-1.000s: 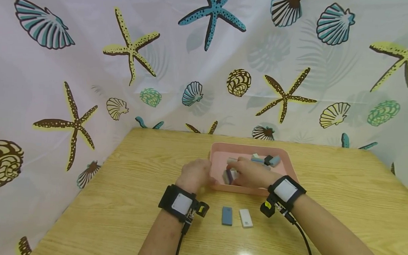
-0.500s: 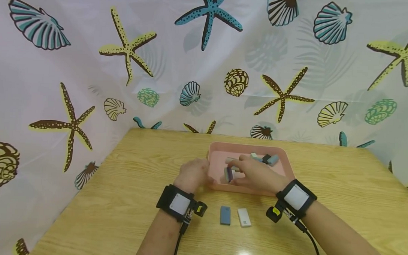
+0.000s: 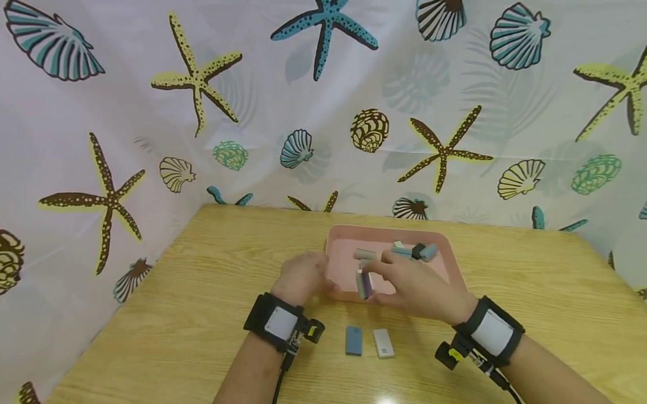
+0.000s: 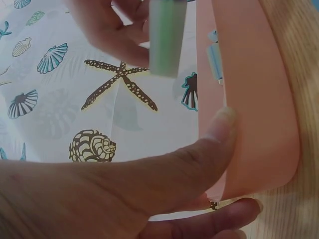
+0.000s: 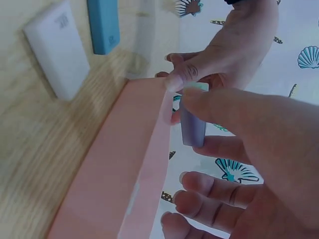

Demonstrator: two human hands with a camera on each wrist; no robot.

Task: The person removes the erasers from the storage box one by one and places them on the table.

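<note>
Hanging cloth (image 3: 273, 117): white, printed with starfish and shells; it fills the whole background.
Wooden table (image 3: 235, 270): light brown, with a bright reflection at the front.
Pink bin (image 4: 259, 109): rests on the table; several small pieces lie inside, a black one (image 3: 418, 250) among them.
Left hand (image 3: 302, 278): clamped on the bin's near left corner, the thumb at the rim.
Right hand (image 3: 422, 286): thumb and index finger clamped on the green-and-purple block (image 3: 364, 285), other fingers apart from it.
White block (image 3: 384, 344): lies flat on the table, before the bin.
Blue block (image 3: 354, 341): just beside the white one, not touching.
Green-and-purple block: over the bin's near left part, close to the left thumb; if it is one piece or two together, I cannot tell.
</note>
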